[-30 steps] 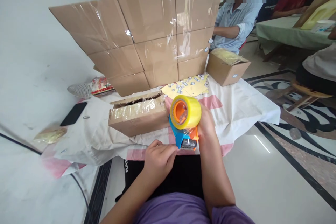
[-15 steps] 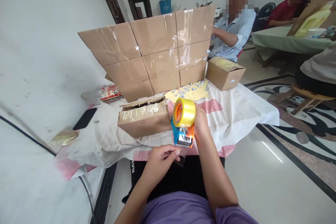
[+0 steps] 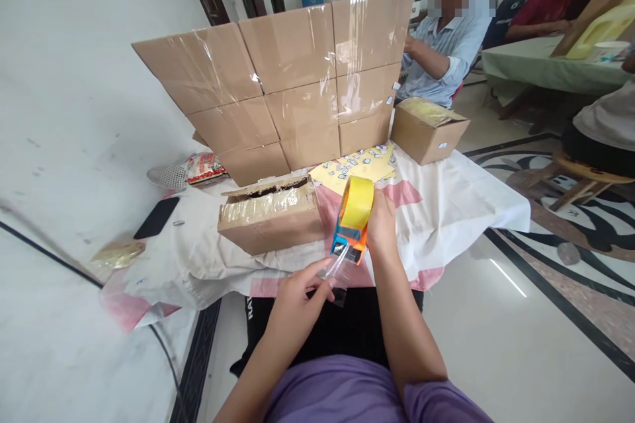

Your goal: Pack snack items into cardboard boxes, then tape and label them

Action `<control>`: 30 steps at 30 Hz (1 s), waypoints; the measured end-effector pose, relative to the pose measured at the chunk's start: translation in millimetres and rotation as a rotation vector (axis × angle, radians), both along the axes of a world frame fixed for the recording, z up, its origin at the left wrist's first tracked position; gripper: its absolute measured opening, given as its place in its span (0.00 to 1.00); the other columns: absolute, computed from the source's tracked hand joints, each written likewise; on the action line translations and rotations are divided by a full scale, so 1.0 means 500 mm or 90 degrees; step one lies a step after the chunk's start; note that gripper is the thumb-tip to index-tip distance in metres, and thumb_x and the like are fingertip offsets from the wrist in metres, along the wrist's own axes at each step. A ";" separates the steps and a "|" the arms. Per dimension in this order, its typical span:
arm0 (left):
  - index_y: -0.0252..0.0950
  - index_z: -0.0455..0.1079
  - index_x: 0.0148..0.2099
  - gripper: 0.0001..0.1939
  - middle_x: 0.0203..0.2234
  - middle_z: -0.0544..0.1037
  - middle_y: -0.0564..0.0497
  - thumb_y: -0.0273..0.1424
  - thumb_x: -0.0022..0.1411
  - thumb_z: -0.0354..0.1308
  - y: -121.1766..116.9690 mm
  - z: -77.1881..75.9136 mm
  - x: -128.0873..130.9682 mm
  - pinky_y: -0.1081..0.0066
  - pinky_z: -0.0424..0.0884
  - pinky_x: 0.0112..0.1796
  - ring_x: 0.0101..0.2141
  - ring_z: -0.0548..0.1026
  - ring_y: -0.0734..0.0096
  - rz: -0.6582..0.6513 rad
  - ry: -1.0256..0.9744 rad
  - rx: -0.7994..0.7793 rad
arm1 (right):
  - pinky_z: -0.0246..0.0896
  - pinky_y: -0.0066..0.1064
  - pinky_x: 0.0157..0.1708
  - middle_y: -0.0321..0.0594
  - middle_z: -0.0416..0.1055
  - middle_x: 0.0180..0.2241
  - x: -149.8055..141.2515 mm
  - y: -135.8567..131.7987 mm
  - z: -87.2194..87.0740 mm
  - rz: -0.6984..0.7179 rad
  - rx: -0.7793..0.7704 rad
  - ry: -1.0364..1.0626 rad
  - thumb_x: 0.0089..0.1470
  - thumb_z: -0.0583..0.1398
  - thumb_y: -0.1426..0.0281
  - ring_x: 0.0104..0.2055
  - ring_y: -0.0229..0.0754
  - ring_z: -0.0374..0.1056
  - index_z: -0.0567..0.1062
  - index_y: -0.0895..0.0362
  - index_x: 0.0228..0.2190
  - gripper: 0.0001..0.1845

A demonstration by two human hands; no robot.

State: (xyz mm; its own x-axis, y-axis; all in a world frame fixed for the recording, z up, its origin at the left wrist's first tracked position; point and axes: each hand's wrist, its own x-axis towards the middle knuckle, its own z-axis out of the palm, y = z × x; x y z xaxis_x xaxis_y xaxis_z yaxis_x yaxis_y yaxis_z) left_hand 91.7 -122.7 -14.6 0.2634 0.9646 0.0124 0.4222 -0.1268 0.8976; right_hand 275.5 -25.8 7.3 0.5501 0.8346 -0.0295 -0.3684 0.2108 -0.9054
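My right hand (image 3: 383, 217) is closed around a blue and orange tape dispenser (image 3: 362, 238), which carries a yellow roll of clear tape (image 3: 358, 203). From its front a strip of clear tape (image 3: 339, 266) runs down to my left hand (image 3: 303, 296), whose thumb and fingers pinch the strip. Both hands are over the near edge of the table, above my lap. Just beyond my left hand lies a cardboard box (image 3: 270, 228) with clear tape along its top edge and a dark gap between its flaps.
A large taped cardboard panel (image 3: 300, 99) stands across the table. Yellow printed sheets (image 3: 352, 168) lie before it. Another carton (image 3: 429, 132) sits at the right, near a co-worker in a light blue shirt (image 3: 436, 46). A black phone (image 3: 157, 218) lies on the left.
The dispenser has turned and tilted in my right hand. A strip of tape now stretches between it and my left hand, which has risen slightly. The view has shifted a little.
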 end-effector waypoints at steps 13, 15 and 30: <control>0.41 0.80 0.48 0.11 0.32 0.84 0.51 0.34 0.65 0.61 0.005 -0.032 -0.009 0.68 0.75 0.39 0.36 0.81 0.65 0.065 0.043 0.104 | 0.59 0.31 0.23 0.32 0.69 0.23 -0.016 -0.026 0.028 0.036 -0.004 0.081 0.57 0.64 0.52 0.24 0.39 0.65 0.73 0.52 0.25 0.18; 0.42 0.81 0.43 0.07 0.30 0.84 0.52 0.34 0.66 0.61 0.007 -0.040 -0.012 0.67 0.74 0.39 0.34 0.79 0.66 0.073 0.077 0.201 | 0.59 0.30 0.23 0.32 0.70 0.22 -0.026 -0.031 0.034 0.089 0.018 0.112 0.57 0.63 0.54 0.24 0.39 0.66 0.74 0.53 0.26 0.17; 0.40 0.73 0.32 0.15 0.28 0.84 0.60 0.20 0.69 0.54 0.021 0.002 -0.036 0.66 0.62 0.39 0.24 0.74 0.79 -0.031 0.257 0.571 | 0.67 0.30 0.30 0.31 0.75 0.25 -0.035 -0.038 0.041 0.258 0.036 0.234 0.48 0.68 0.61 0.28 0.39 0.71 0.77 0.54 0.27 0.10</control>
